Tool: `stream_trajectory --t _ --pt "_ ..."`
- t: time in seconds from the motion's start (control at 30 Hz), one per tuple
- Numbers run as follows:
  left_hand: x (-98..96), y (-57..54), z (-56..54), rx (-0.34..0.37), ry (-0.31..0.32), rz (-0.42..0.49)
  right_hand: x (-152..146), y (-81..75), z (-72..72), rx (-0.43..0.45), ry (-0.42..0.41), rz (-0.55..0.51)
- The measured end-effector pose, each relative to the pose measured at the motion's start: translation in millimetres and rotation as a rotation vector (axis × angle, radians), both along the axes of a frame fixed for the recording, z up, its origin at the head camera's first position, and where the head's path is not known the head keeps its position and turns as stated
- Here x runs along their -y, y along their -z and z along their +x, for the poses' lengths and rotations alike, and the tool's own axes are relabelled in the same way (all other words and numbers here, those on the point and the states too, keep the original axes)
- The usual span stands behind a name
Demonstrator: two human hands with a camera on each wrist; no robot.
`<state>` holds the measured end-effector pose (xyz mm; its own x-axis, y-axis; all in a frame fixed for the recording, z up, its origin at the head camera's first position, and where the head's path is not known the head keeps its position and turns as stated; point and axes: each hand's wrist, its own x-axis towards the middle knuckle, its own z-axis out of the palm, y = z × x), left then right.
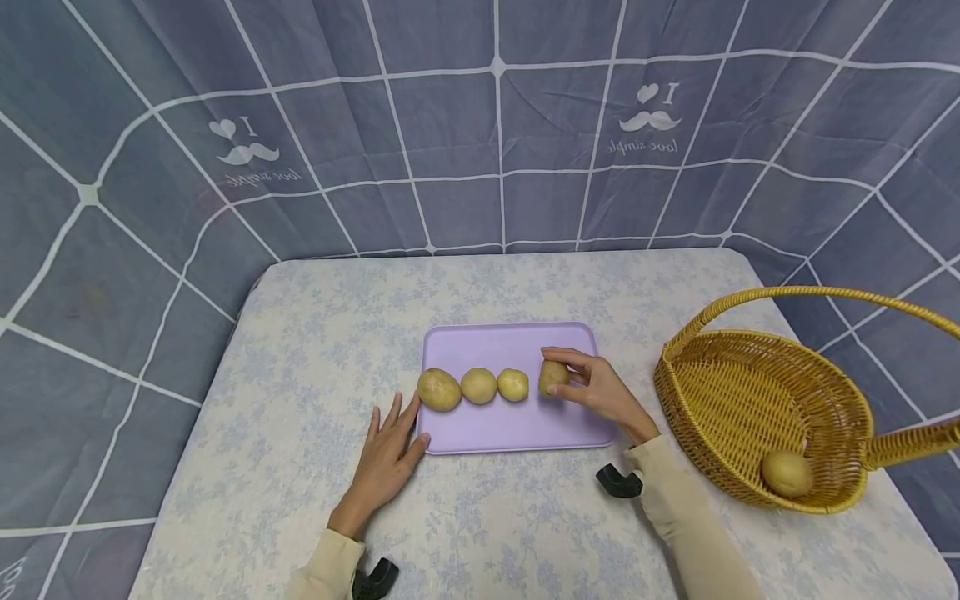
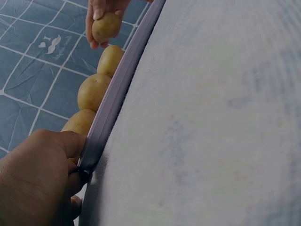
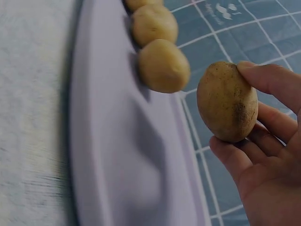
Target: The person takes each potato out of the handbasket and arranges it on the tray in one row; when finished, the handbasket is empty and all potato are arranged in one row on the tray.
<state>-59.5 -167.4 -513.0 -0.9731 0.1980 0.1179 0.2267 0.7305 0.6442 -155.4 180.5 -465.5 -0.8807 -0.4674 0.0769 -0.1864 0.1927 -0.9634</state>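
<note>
The right hand is gripping a potato between thumb and curled fingers and is holding it just above the right part of a lilac tray. In the right wrist view this potato is showing a dark blotch on its skin and is hanging clear of the tray.

The left hand is lying with its fingers spread and fairly straight, its thumb and forefinger touching the tray near its left edge and near left corner; it is not gripping any potato.

Three potatoes are resting on the tray in a row running from its left edge towards its middle: a large potato is sitting at the edge, a medium potato is lying close beside it, and a small potato is lying nearest the held one.

The tray is standing near the middle of the flower-patterned surface. By the surface's right edge a wicker basket is standing, and one more potato is lying inside, near the basket's near rim.
</note>
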Motion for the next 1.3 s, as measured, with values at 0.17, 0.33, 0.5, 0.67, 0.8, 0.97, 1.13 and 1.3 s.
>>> stream_trajectory --t 0.17,0.33,0.5,0.67,0.8,0.97,1.13,1.3 --pt "0.1 -0.1 -0.3 0.000 -0.002 -0.001 5.4 8.5 -0.3 0.008 -0.018 0.040" --pt "0.0 -0.7 -0.4 0.003 0.000 -0.001 8.7 15.1 -0.6 0.020 -0.034 0.071" --pt "-0.2 -1.5 -0.1 0.001 0.001 0.002 10.6 20.7 -1.3 0.017 -0.058 0.093" --pt "-0.1 -1.7 0.3 0.000 0.001 0.000 13.2 20.8 0.2 0.025 -0.089 0.116" --pt "0.1 -1.8 0.3 0.001 -0.001 0.001 14.6 20.0 1.1 0.027 -0.104 0.133" --pt "0.4 -1.6 0.3 0.000 -0.004 0.000 17.2 19.1 2.2 0.003 -0.107 0.176" --pt "0.5 -1.4 0.1 0.003 -0.002 -0.001 22.5 2.7 8.8 -0.017 -0.112 0.208" --pt "0.2 -1.6 0.3 0.005 0.000 0.001 25.8 -16.7 14.9 -0.007 -0.114 0.231"
